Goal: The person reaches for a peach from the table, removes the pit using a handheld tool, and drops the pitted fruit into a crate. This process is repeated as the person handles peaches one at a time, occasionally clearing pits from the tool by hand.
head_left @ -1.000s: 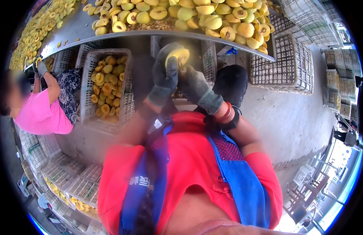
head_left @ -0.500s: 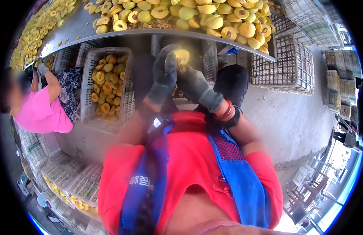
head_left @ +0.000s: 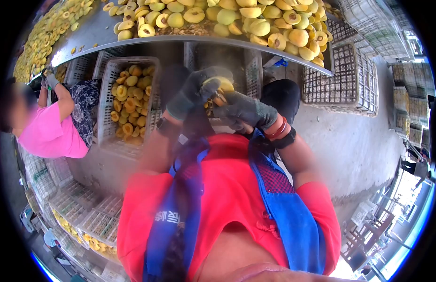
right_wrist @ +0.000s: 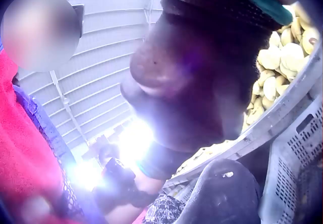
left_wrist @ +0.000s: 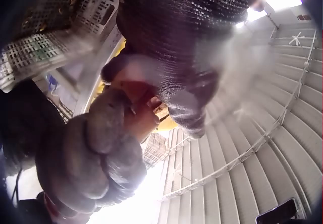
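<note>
In the head view my gloved left hand (head_left: 199, 90) holds a yellow peach (head_left: 224, 84) in front of my knees, fingers wrapped over its far side. A brown patch shows at the fruit's lower edge. My gloved right hand (head_left: 250, 110) is close against the peach from the right. The left wrist view shows the right hand (left_wrist: 93, 156) in a tight fist beside the fruit, below the left hand (left_wrist: 171, 42). A small pale end (head_left: 247, 128) sticks out under the right fist; I cannot tell what it belongs to.
A metal table (head_left: 110, 43) piled with yellow peaches (head_left: 260, 27) stands ahead. To the left is a crate (head_left: 101, 101) of peaches. Stacked crates (head_left: 340, 80) stand right. A person in a pink shirt (head_left: 53, 134) sits at the far left.
Both hands have come down and closer to my body with the peach. The left hand has tipped over to the right; the right hand has turned, so its back faces up more.
</note>
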Available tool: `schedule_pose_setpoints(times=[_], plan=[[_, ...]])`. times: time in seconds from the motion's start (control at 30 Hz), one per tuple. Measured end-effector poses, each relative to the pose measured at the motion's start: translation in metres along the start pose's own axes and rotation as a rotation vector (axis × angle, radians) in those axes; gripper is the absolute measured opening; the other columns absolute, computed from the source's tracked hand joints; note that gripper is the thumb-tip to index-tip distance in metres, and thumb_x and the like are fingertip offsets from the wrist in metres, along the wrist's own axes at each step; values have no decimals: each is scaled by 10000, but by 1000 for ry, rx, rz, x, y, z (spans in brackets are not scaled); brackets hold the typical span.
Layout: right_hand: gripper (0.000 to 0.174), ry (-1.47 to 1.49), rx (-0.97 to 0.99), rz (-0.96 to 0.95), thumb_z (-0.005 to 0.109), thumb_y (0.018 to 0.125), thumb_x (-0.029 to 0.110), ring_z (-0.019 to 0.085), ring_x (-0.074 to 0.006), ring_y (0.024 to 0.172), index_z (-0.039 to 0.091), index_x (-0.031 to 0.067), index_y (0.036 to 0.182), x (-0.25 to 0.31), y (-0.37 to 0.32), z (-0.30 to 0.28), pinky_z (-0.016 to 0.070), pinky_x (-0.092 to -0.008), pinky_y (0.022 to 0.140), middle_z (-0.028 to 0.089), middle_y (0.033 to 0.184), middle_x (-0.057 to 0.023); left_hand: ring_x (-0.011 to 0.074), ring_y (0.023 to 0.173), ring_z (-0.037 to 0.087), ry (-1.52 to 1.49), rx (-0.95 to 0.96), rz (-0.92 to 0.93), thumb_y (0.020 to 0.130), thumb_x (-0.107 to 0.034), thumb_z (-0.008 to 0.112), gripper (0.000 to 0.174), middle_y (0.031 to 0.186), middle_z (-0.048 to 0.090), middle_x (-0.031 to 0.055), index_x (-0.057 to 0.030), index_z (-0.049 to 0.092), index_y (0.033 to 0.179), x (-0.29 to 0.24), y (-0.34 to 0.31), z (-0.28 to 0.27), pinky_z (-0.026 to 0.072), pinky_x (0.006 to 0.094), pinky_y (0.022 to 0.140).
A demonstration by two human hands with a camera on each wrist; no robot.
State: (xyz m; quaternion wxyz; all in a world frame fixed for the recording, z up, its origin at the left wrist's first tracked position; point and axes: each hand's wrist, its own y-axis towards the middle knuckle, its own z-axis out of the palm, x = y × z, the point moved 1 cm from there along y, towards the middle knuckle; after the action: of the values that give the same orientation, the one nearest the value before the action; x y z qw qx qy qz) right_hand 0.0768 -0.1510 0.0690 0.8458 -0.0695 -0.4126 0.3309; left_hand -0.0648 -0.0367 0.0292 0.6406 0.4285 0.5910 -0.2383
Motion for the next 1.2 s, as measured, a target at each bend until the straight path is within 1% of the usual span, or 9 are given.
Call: schedule_pose_setpoints(times=[0.17,0.33,0.43,0.47,0.57,0.67,0.93,1.07,1.2], plan=[[123,145,34,138,575,869,76,366,-40,429,471,104,928,0,5,-1,284,-195,353,404,611,32,208,915,642,-58,-71,8,971,-369,464,471,1002,669,142,52,571,1154,6,-7,2,517,329,827],[100,-232,-35,37,595,883,115,402,-45,435,499,91,895,-8,5,10,300,-198,343,435,612,36,253,928,624,736,-813,68,888,-317,617,499,1051,641,163,38,511,1223,16,-30,-66,503,362,832],[103,35,-251,-185,595,895,135,429,-58,427,514,82,859,-17,7,-11,322,-214,343,474,616,22,344,1029,596,883,-1072,-116,892,-363,597,454,1124,627,201,-3,584,1169,21,-51,-149,458,420,900],[165,1,-352,-248,575,906,190,455,-85,399,517,37,926,-27,18,-26,368,-222,355,517,610,-6,354,1077,561,1023,-1058,-207,900,-393,577,450,1178,607,180,-41,584,1179,16,-55,-168,426,427,949],[100,-137,-504,-50,576,910,140,463,-93,421,521,71,863,-21,18,-32,366,-242,353,493,591,-1,344,1045,590,1308,-1035,-77,886,-384,594,387,1081,650,173,-47,644,1069,20,-34,-191,445,423,923],[106,-95,-428,-81,569,915,142,461,-103,406,514,69,862,-23,26,-28,366,-249,349,488,575,-5,326,1062,597,1279,-862,-108,846,-423,612,450,1121,643,174,-60,635,1111,39,22,-184,446,415,926],[96,-129,-486,-141,562,909,128,420,-106,368,516,58,861,-25,22,-29,331,-247,347,482,564,-13,347,1162,541,1335,-337,-556,796,-443,638,659,1281,551,182,-47,487,1301,128,132,-190,445,446,959],[109,-351,-511,-265,559,906,147,422,-71,438,541,43,879,-31,21,-42,361,-221,425,468,578,23,327,1133,567,1417,-178,-829,743,-476,708,691,1227,580,188,-36,524,1243,134,156,-189,469,440,925],[117,-182,-558,-143,576,898,157,424,-52,465,554,42,885,-20,18,-35,343,-216,428,471,586,34,338,1089,590,1334,-168,-840,709,-498,733,703,1145,624,192,-17,551,1188,125,158,-184,484,436,892]])
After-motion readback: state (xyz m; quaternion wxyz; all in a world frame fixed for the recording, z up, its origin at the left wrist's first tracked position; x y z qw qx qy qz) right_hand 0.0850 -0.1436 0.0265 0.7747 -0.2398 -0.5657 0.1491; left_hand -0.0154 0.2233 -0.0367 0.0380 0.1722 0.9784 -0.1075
